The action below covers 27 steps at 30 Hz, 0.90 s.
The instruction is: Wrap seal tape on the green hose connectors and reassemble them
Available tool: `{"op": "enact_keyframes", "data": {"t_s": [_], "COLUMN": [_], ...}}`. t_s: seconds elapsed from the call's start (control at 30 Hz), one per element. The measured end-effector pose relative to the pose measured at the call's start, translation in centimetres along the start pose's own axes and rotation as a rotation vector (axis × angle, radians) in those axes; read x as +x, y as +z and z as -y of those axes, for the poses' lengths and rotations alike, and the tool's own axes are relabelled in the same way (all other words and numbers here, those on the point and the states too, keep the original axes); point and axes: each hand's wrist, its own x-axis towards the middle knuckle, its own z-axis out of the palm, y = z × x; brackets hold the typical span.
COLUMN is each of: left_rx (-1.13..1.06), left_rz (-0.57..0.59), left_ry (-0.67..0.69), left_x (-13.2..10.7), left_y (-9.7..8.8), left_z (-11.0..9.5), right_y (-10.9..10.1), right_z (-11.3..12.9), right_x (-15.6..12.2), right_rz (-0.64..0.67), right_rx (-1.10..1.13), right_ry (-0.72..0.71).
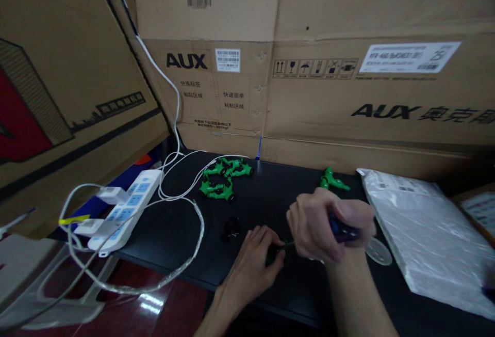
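My right hand point(317, 223) is wrapped around the dark blue handle of a screwdriver point(342, 231). Its thin shaft points left toward my left hand point(253, 254). Pinched between the left thumb and fingers is a small dark part point(273, 254), mostly hidden, and the shaft's tip meets it or lies very close. Left of that hand, small black pieces point(232, 227) lie on the black table point(174, 234). Farther back is a group of green jointed plastic parts point(217, 189). Another green part point(328, 179) lies beyond my right hand.
A white power strip point(133, 203) with plugged-in chargers and looped white cables point(201, 223) occupies the left side. On the right are a clear round disc point(378, 252) and a plastic-wrapped flat package point(421, 244). Cardboard panels point(317, 120) wall off the back and left.
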Motion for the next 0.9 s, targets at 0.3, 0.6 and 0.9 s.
{"op": "enact_keyframes", "data": {"t_s": [0.3,0.6,0.9], "left_rx": [-0.177,-0.258,-0.283], "left_rz": [0.075,0.063,0.061], "left_ry": [0.020,0.016,-0.035], "left_x": [0.6,0.6,0.7], "left_y": [-1.5,-1.3,-1.0], "left_z": [-0.8,-0.4,0.0], "right_y": [3.3,-0.1,1.7], "right_z": [-0.5,-0.2,-0.7], "right_x": [0.9,0.0,0.5], "right_rz": [-0.978,-0.393,-0.565], "right_rx": [-0.398,-0.110,-0.189], "right_ry": [-0.335,-0.184,-0.219]}}
